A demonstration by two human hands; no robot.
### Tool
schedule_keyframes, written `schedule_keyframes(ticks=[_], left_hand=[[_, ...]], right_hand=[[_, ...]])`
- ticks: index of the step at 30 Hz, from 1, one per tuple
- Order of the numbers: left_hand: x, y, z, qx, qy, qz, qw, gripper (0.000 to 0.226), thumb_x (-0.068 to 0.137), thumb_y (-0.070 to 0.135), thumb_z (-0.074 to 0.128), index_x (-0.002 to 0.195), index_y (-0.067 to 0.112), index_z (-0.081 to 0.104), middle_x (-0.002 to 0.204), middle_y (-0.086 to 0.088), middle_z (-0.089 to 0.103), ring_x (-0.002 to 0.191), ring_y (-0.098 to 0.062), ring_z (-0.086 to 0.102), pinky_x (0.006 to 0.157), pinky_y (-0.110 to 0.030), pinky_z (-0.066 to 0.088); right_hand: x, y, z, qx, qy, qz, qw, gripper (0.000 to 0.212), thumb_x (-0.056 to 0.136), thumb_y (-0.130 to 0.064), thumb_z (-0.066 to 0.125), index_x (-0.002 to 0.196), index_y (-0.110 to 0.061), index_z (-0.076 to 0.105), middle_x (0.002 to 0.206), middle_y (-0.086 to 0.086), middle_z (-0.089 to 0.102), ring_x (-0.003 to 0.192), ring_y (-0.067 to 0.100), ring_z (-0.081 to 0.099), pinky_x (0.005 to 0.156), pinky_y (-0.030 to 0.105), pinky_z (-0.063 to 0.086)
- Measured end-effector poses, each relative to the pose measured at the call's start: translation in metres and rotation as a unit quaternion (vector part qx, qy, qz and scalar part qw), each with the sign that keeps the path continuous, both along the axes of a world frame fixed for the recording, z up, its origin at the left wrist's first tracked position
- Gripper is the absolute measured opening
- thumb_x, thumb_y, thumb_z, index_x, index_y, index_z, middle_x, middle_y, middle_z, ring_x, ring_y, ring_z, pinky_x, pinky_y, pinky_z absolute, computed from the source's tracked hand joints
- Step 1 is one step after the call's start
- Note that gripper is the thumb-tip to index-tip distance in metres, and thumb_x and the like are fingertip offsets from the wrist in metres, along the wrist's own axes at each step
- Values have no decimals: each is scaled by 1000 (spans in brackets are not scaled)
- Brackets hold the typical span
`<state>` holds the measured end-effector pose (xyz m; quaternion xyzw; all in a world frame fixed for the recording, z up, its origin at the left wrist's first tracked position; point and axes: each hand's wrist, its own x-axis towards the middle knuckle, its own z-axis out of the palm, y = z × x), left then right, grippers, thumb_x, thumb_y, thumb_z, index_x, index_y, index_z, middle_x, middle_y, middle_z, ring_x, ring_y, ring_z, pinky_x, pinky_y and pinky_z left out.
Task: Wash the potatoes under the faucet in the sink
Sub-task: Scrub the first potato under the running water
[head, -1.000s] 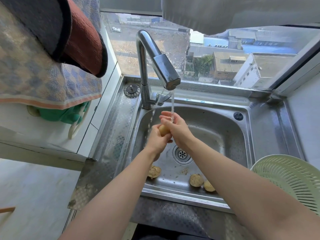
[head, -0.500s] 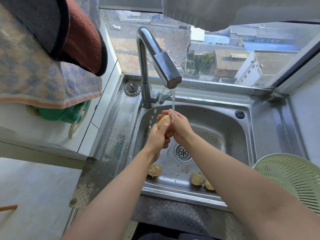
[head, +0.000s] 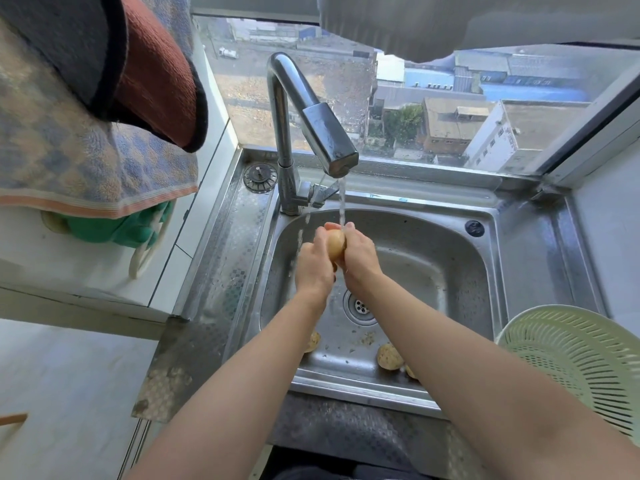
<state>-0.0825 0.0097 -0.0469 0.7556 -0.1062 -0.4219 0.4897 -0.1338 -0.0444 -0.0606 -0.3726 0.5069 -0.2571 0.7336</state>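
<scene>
The potato (head: 336,244), smooth, tan and oval, was above the basin between both hands, its long axis running away from the person and its far end under the water stream (head: 342,202). The stainless sink (head: 433,265) was a rounded, wet basin. The chrome faucet (head: 311,123) arched over it, with a squared spout. A pale green slotted colander (head: 581,362) lay to the right. The left hand (head: 313,268) and right hand (head: 360,261) both clasped the potato. Rough, muddy potatoes (head: 389,356) lay on the sink floor.
</scene>
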Motion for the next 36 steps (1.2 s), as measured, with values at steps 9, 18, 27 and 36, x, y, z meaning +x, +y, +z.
schedule_keyframes(ticks=[9, 18, 27, 36], left_hand=[[-9, 0, 10, 51, 47, -49, 996, 58, 93, 55, 20, 107, 15, 59, 68, -17, 58, 54, -29, 54, 49, -30, 48], [-1, 0, 2, 23, -23, 51, 998, 47, 92, 42, 26, 89, 16, 65, 99, -26, 68, 97, -45, 64, 80, -54, 53], [-10, 2, 0, -73, 3, -29, 997, 38, 106, 29, 20, 125, 7, 44, 100, -11, 51, 70, -11, 49, 51, -14, 42], [-14, 7, -3, -88, 17, -31, 995, 36, 106, 26, 24, 125, 1, 41, 91, -3, 51, 68, -6, 46, 58, -16, 41]], right_hand=[[-5, -2, 11, -19, 35, 9, 999, 30, 100, -28, 44, 84, -9, 61, 90, 18, 68, 81, 28, 64, 61, 30, 52], [-5, 9, 15, -69, -44, 93, 992, 14, 92, -7, 53, 105, -10, 59, 96, 10, 69, 85, 21, 63, 66, 33, 50], [-7, -4, 6, 39, -82, 8, 996, 28, 101, -25, 35, 110, -13, 58, 101, 8, 73, 85, 27, 65, 65, 35, 45], [-4, 2, 9, -83, 34, 24, 996, 14, 98, -17, 52, 96, -9, 63, 93, 10, 72, 69, 17, 64, 47, 27, 47]])
